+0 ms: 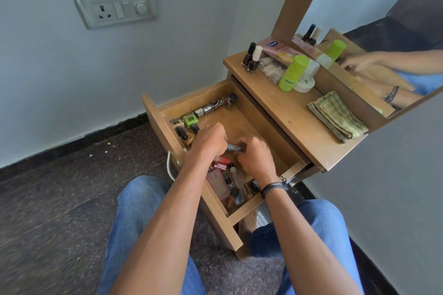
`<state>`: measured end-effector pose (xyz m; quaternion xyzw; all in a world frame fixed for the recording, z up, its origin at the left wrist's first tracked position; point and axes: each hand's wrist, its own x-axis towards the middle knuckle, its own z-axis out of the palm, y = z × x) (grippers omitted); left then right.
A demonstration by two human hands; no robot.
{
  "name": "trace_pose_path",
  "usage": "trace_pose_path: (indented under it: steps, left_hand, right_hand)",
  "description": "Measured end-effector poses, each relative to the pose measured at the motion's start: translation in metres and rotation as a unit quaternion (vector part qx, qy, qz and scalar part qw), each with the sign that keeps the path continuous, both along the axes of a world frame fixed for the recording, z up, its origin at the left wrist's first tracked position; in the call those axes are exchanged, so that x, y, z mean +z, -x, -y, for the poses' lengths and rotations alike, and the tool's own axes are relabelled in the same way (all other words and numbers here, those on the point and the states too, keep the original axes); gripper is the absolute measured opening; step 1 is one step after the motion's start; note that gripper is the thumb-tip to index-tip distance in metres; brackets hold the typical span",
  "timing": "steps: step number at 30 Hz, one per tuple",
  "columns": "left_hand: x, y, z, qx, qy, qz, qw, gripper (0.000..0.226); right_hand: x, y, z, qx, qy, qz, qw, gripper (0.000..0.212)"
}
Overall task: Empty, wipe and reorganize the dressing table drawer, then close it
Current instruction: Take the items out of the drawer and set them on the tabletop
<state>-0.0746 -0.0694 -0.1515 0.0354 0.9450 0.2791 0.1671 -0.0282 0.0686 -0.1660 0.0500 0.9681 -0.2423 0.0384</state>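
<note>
The wooden drawer [261, 124] of the dressing table stands pulled open. Inside it, my left hand [209, 141] and my right hand [254, 157] both grip a small grey-blue tube [235, 148] held between them. Under my hands lie a pink bottle [221, 165] and clear glass perfume bottles [237, 178]. Along the drawer's far side lie a green-capped item [190, 120], a row of metallic tubes [211, 107] and a small dark bottle [231, 100].
On the tabletop [287, 112] stand nail polish bottles [251, 57], a clear box [271, 67], a lime-green bottle [293, 73], a white tape roll [306, 79] and a folded green checked cloth [336, 116]. A mirror [383, 19] rises behind. My knees in jeans sit below the drawer.
</note>
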Motion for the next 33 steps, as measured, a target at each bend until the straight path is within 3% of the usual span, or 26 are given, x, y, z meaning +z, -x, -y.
trace_pose_path:
  steps: [5,10,13,21,24,28,31,33]
  left_hand:
    - [0.008,0.010,0.005,0.073,-0.163,-0.015,0.984,0.018]
    - [0.021,0.008,0.009,0.116,-0.339,0.050,0.932,0.020]
    - [0.027,0.006,0.010,0.124,-0.388,0.062,0.911,0.020]
    - [0.024,0.005,0.009,0.078,-0.393,0.082,0.912,0.021]
    - [0.019,0.005,0.008,0.032,-0.347,0.085,0.933,0.024]
    - [0.016,0.005,0.003,-0.018,-0.263,0.039,0.964,0.026]
    - [0.014,0.007,0.004,-0.003,-0.226,0.012,0.974,0.028]
    - [0.012,0.008,0.003,0.013,-0.181,-0.001,0.983,0.029]
  right_hand:
    - [0.007,0.001,-0.007,-0.068,0.192,-0.066,0.977,0.019]
    - [0.015,-0.005,-0.019,-0.140,0.429,-0.100,0.887,0.020]
    - [0.016,-0.005,-0.019,-0.143,0.484,-0.119,0.855,0.022]
    - [0.017,-0.006,-0.018,-0.125,0.505,-0.138,0.843,0.022]
    - [0.016,-0.007,-0.016,-0.118,0.487,-0.137,0.855,0.022]
    - [0.016,-0.005,-0.013,-0.134,0.395,-0.141,0.898,0.020]
    - [0.025,-0.002,-0.013,-0.127,0.276,-0.209,0.930,0.014]
    - [0.039,0.005,-0.017,-0.121,0.216,-0.267,0.931,0.012]
